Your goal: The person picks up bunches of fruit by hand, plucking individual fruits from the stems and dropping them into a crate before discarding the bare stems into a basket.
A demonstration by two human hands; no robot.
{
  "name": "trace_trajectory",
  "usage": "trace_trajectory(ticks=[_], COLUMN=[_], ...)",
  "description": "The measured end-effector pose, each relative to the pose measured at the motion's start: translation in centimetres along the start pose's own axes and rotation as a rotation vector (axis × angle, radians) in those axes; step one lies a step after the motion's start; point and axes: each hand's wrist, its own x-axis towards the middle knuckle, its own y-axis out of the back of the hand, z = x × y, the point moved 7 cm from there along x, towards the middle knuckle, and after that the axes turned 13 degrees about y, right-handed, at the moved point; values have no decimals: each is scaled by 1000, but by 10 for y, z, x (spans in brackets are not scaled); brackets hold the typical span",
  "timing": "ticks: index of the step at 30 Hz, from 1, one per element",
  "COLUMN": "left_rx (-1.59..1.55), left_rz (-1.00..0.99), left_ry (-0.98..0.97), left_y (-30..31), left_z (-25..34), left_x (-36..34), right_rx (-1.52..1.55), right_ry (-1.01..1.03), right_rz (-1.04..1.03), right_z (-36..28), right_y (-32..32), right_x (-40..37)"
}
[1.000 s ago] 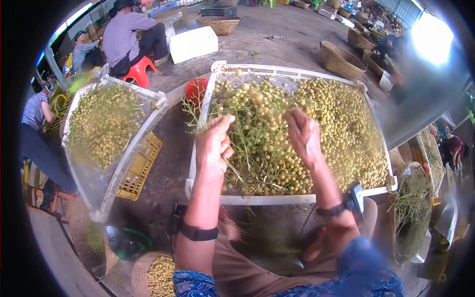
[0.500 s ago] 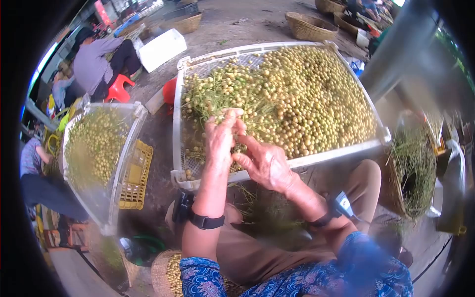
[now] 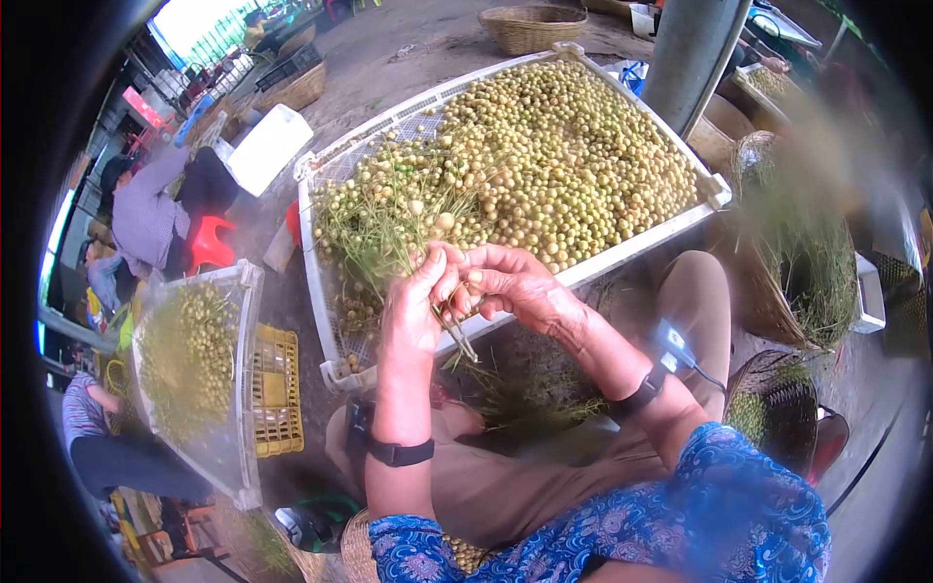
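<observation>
Over the near left edge of a white plastic tray [image 3: 326,364], my two hands meet. My left hand [image 3: 416,303] is closed around thin green-brown fruit stems [image 3: 462,340], whose cut-looking ends stick out below the fingers. My right hand [image 3: 525,290] presses thumb and fingers together against the left fingertips; what lies in that pinch is hidden. Small round yellowish fruits [image 3: 583,155] fill most of the tray. Stemmed bunches [image 3: 374,233] lie tangled on its left side, just beyond my left hand.
Left of me stand a second tray [image 3: 248,389] of fruit and a yellow crate [image 3: 277,389]. A basket of stalks [image 3: 816,282] stands at the right, near a metal post [image 3: 695,68]. A person [image 3: 146,214] sits beside a white box [image 3: 270,151]. A wicker basket [image 3: 533,31] is farther back.
The view has turned, shifting the big tray leftward and tilting it. My hands have drawn closer together, and stem ends now show beneath them. The right fingers have closed in against the left.
</observation>
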Motion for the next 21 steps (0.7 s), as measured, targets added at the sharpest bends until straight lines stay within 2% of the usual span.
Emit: trace_trajectory(ticks=[2,3,4,7,10,12,13,14,15,19,21], left_rx=[157,196,194,236,225,255,244,231,165,34,-21], left_rz=[119,195,195,464,516,514,441,366,242,74,2], left_ry=[58,11,12,-1,2,-11,-29,-47,-51,-20,42], left_y=[3,6,4,8,18,26,28,28,22,7,0], left_z=[-2,-2,-2,-2,-6,0,4,7,9,2,-8], left_x=[-3,-2,-1,-2,2,0,1,2,1,1,4], right_rx=[-4,-29,-29,46,73,180,239,314,306,203,274], right_ry=[140,177,176,181,183,139,143,184,172,8,23], right_rz=[117,155,155,147,74,140,183,118,140,298,184], right_z=[0,-3,-3,-4,-8,-13,-21,-23,-23,0,7], right_y=[13,16,16,14,13,18,24,30,37,56,46], right_x=[-4,-6,-7,-8,-8,-13,-15,-13,-12,-5,2])
